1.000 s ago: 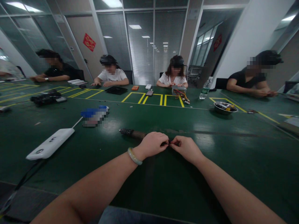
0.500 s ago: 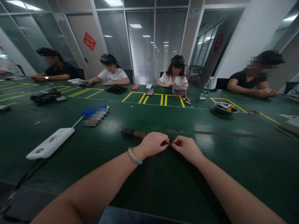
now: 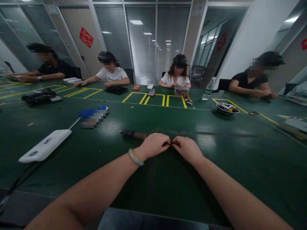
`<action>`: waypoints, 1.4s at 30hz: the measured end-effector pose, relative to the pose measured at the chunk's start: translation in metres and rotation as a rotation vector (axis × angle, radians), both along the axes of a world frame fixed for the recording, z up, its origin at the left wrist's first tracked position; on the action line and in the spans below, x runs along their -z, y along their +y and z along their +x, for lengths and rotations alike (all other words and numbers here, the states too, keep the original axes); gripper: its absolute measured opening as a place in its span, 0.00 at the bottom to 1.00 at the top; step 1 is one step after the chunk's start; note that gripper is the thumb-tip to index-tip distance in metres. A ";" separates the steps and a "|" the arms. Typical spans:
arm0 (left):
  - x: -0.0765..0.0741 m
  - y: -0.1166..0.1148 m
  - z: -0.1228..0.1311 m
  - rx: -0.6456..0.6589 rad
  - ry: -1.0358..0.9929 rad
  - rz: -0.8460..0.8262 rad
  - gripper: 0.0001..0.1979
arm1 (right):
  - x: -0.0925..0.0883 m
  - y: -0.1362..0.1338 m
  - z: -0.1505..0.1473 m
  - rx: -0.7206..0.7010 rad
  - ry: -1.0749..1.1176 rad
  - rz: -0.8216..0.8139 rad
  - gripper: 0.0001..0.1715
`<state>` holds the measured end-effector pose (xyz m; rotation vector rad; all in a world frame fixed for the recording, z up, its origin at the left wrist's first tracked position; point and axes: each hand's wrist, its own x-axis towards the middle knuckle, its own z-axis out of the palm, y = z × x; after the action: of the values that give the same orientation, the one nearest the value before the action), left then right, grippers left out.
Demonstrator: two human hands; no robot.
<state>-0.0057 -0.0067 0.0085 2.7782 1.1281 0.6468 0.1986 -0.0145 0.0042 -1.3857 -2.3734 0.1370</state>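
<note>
The left hand (image 3: 153, 146), with a pale bangle (image 3: 136, 157) at its wrist, and the right hand (image 3: 187, 149) are held closed over the green bench (image 3: 168, 182), with fingertips pressed inward. A small dark piece (image 3: 170, 143) is pinched between them at the centre, though its kind is too small to tell. It is held up, not set down, so its handling is judged unfinished. At 11 o'clock, a dark tool (image 3: 133, 134) lies just beyond the left hand and appears not to be held. A white pack (image 3: 45, 146) is placed at 9 o'clock and a blue bundle (image 3: 93, 112) at 10 o'clock. A steel bowl (image 3: 227, 109) is seen farther off at 2 o'clock, and a co-worker (image 3: 176, 80) is seated across the bench at 12 o'clock.
</note>
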 end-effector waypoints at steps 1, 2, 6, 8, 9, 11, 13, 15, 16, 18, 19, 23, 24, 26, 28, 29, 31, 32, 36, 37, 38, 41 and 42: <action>0.000 0.000 0.000 -0.002 0.001 0.000 0.05 | 0.000 0.000 0.000 -0.005 -0.019 0.011 0.02; -0.001 -0.001 0.000 -0.005 0.003 -0.001 0.05 | 0.000 -0.001 -0.001 -0.010 -0.035 0.023 0.02; -0.002 -0.001 -0.001 -0.015 0.008 -0.002 0.06 | 0.001 0.000 0.000 -0.033 -0.069 0.062 0.01; -0.002 -0.001 -0.001 -0.009 0.009 -0.001 0.06 | 0.001 0.001 0.001 -0.049 -0.067 0.065 0.01; -0.001 -0.001 -0.001 -0.006 0.010 -0.001 0.05 | 0.002 0.001 0.002 -0.057 -0.064 0.067 0.01; -0.001 -0.001 -0.001 -0.003 0.014 -0.002 0.05 | 0.002 0.001 0.003 -0.075 -0.060 0.077 0.01; -0.001 0.000 -0.001 -0.002 0.022 -0.002 0.05 | 0.003 0.001 0.003 -0.080 -0.042 0.092 0.02; 0.000 0.000 -0.001 -0.002 0.032 -0.005 0.05 | 0.004 0.001 0.004 -0.073 -0.016 0.103 0.04; 0.000 0.000 -0.001 -0.005 0.036 -0.007 0.05 | 0.004 0.001 0.004 -0.069 -0.004 0.110 0.05; 0.000 0.000 0.000 -0.014 0.041 -0.008 0.05 | 0.005 0.001 0.005 -0.066 0.011 0.134 0.05; -0.001 0.000 0.001 -0.019 0.041 -0.006 0.05 | 0.005 0.002 0.005 -0.070 0.017 0.152 0.05; -0.001 0.000 0.001 -0.011 0.027 0.001 0.04 | 0.005 0.004 0.003 -0.111 0.039 0.190 0.05; -0.001 0.000 0.000 -0.005 0.022 -0.002 0.04 | 0.005 0.004 0.003 -0.116 0.035 0.180 0.06; 0.000 0.001 -0.001 0.002 0.010 -0.010 0.05 | 0.005 0.004 0.001 -0.098 0.022 0.162 0.08; 0.001 0.001 -0.002 0.004 -0.003 -0.016 0.05 | 0.006 0.004 0.000 -0.060 0.013 0.159 0.08; 0.001 0.002 -0.002 0.005 -0.009 -0.017 0.05 | 0.006 0.004 -0.001 -0.043 0.008 0.160 0.07; 0.001 0.002 -0.003 0.006 -0.014 -0.016 0.05 | 0.006 0.002 -0.002 -0.019 -0.008 0.156 0.05; 0.000 0.002 -0.003 0.008 -0.013 -0.014 0.05 | 0.006 0.002 -0.002 -0.011 -0.018 0.152 0.04; -0.001 0.001 -0.003 0.007 -0.001 -0.003 0.05 | 0.006 0.000 -0.003 0.014 -0.050 0.151 0.02; -0.002 0.001 -0.003 0.002 0.002 -0.001 0.04 | 0.007 0.000 -0.003 0.016 -0.056 0.154 0.02; -0.002 0.000 -0.003 -0.003 0.005 0.001 0.05 | 0.007 0.000 -0.002 0.017 -0.059 0.156 0.02; -0.002 0.000 -0.004 -0.005 0.010 0.001 0.05 | 0.010 0.001 0.000 0.005 -0.047 0.149 0.03; -0.002 0.000 -0.004 -0.003 0.011 0.001 0.05 | 0.011 0.002 0.000 -0.003 -0.038 0.146 0.04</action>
<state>-0.0096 -0.0063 0.0101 2.7843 1.1350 0.6332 0.1990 -0.0125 -0.0066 -1.3272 -2.3642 -0.0608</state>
